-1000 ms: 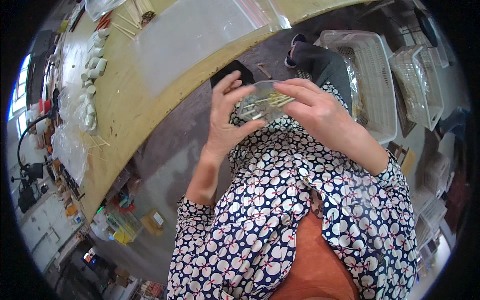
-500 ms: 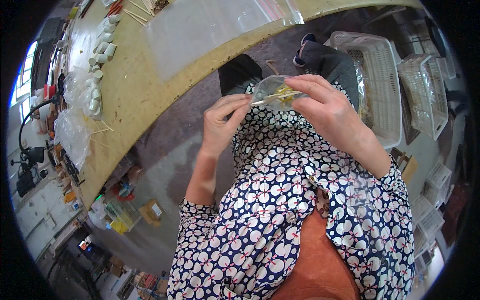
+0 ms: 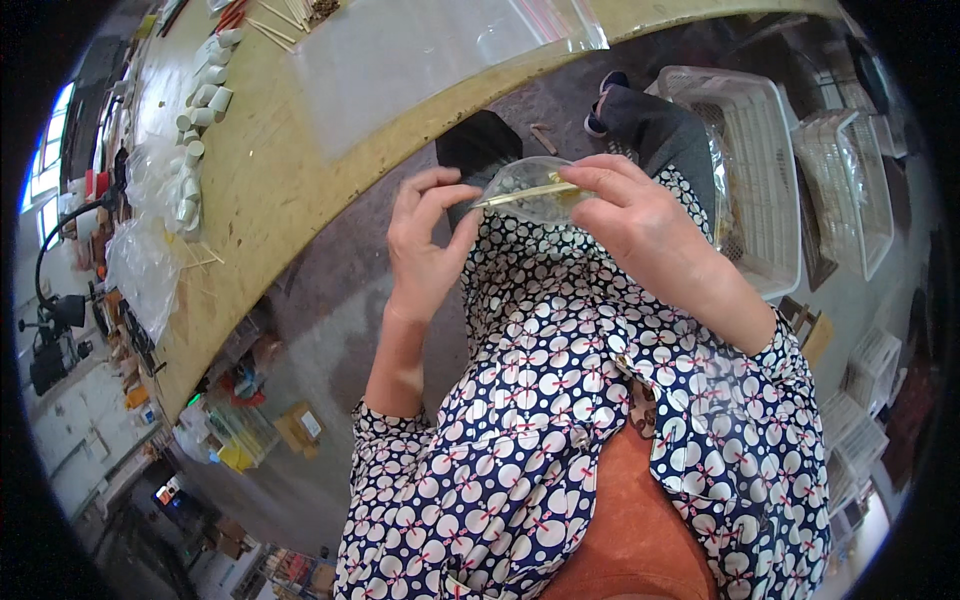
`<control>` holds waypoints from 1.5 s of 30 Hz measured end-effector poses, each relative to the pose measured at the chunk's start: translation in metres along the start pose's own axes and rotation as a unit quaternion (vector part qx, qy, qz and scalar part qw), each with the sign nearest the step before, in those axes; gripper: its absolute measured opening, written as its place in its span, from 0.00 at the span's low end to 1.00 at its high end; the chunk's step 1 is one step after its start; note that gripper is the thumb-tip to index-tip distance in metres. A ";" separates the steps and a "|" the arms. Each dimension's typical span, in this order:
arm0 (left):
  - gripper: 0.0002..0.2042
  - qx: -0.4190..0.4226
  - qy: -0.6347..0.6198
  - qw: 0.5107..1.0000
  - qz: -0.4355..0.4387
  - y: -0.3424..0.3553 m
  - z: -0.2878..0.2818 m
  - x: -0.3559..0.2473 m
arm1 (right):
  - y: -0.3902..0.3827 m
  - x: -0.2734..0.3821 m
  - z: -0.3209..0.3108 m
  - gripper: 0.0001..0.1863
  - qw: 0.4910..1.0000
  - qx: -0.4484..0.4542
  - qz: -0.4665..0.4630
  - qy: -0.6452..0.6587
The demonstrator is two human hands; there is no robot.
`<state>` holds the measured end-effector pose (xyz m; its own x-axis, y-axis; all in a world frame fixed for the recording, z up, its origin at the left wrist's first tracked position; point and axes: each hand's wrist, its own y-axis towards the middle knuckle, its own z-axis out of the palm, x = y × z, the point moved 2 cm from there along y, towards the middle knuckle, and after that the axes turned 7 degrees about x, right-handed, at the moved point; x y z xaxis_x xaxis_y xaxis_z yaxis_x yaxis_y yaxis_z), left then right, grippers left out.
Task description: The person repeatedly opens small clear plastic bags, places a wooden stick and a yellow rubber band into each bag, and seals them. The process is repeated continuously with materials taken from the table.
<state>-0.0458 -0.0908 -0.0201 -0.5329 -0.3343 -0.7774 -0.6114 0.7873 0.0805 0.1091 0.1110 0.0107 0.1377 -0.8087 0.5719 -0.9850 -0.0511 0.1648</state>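
Observation:
A clear plastic bag (image 3: 522, 178) is pinched at its right side by my right hand (image 3: 645, 215). Inside it, or along it, runs a pale thin stick (image 3: 520, 195), and something yellow shows by my right fingertips, partly hidden by them. At the bag's left end is my left hand (image 3: 425, 240), its thumb and forefinger spread around the stick's tip with a gap between them. Its other fingers are raised and slightly blurred. Both hands are above my lap.
To the left curves a yellowish table (image 3: 270, 170) with large clear bags (image 3: 400, 70), a row of small white cups (image 3: 205, 95), crumpled plastic (image 3: 145, 270) and loose sticks (image 3: 270, 35). White plastic crates (image 3: 755, 200) stand at right. A cardboard box (image 3: 298, 428) lies on the floor.
My left fingers have opened from their pinch at the stick's end and drawn a little left. The bag and stick have shifted slightly left; my right hand still grips the bag.

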 end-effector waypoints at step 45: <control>0.16 0.095 0.045 0.993 0.061 -0.001 0.013 0.015 | -0.009 -0.012 0.011 0.08 1.000 0.005 -0.011 0.010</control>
<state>-0.0462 -0.0897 -0.0401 -0.6509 -0.2695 -0.7097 -0.4229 0.9051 0.0443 0.1154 0.1150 -0.0065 0.1614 -0.7957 0.5839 -0.9826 -0.0747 0.1698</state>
